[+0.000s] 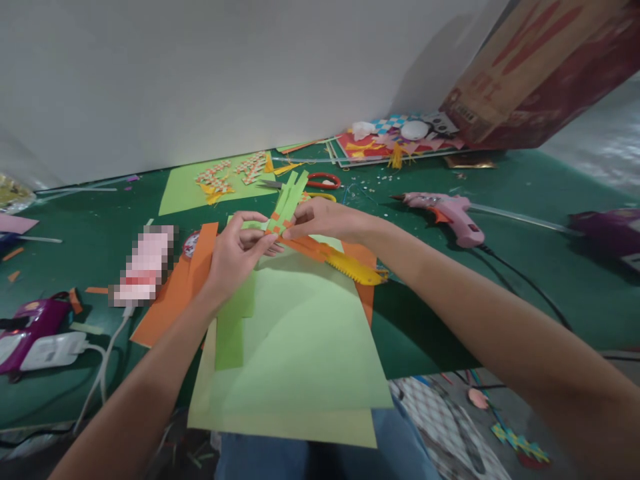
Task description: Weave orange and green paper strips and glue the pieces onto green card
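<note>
Between my two hands is a small weave of green and orange paper strips, its green ends sticking up and away from me. My left hand pinches its left side between thumb and fingers. From the right, my right hand closes on the same weave with thumb and fingertips. Orange strips trail from it to the right, over a yellow serrated-edged tool. Underneath lie light green paper sheets, overhanging the table's front edge, with darker green strips on their left side.
Red-handled scissors lie beyond my hands. Woven paper pieces rest on green paper at the back. A pink glue gun with its cord is at right. Orange paper, a blurred-out pink object and white cables lie left.
</note>
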A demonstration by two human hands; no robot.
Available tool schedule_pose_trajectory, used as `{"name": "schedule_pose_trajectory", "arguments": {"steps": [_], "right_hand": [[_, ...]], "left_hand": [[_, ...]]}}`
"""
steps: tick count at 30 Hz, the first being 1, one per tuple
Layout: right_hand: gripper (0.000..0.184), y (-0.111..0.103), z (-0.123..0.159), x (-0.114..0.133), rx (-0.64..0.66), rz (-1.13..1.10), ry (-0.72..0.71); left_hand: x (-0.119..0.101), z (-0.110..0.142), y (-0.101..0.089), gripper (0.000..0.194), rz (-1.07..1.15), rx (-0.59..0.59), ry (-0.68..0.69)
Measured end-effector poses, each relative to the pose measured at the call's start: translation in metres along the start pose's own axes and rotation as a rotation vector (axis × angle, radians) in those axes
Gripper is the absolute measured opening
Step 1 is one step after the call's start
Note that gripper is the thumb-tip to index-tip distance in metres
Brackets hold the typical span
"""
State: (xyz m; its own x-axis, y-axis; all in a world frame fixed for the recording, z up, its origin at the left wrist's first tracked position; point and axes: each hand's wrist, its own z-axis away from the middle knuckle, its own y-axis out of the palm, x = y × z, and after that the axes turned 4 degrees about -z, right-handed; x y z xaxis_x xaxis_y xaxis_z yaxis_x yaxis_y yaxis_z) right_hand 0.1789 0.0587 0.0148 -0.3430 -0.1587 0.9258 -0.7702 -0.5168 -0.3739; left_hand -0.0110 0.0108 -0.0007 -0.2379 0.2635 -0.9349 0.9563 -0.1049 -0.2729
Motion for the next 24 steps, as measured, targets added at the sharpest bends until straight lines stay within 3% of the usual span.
{"name": "schedule_pose_trajectory", "arguments": {"steps": [9,20,24], "right_hand": [[0.035,-0.0003,0.0005,-0.0012,0.068,-0.021,-0.022],[0.031,0.001,-0.0009,-0.0038,0.049,-0.023,-0.033],[0.033,0.0013,-0.0002,-0.0018,0.014,0.001,-0.027]], "left_hand": [[-0.0016,-0.0004,0.001,0.03,-0.006,-0.104,0.026],[-0.0003,-0.0002,0.0005,0.028,-0.022,-0.125,0.038],[0.001,-0.0008,0.0013,0.036,-0.034,-0.095,0.025]]}}
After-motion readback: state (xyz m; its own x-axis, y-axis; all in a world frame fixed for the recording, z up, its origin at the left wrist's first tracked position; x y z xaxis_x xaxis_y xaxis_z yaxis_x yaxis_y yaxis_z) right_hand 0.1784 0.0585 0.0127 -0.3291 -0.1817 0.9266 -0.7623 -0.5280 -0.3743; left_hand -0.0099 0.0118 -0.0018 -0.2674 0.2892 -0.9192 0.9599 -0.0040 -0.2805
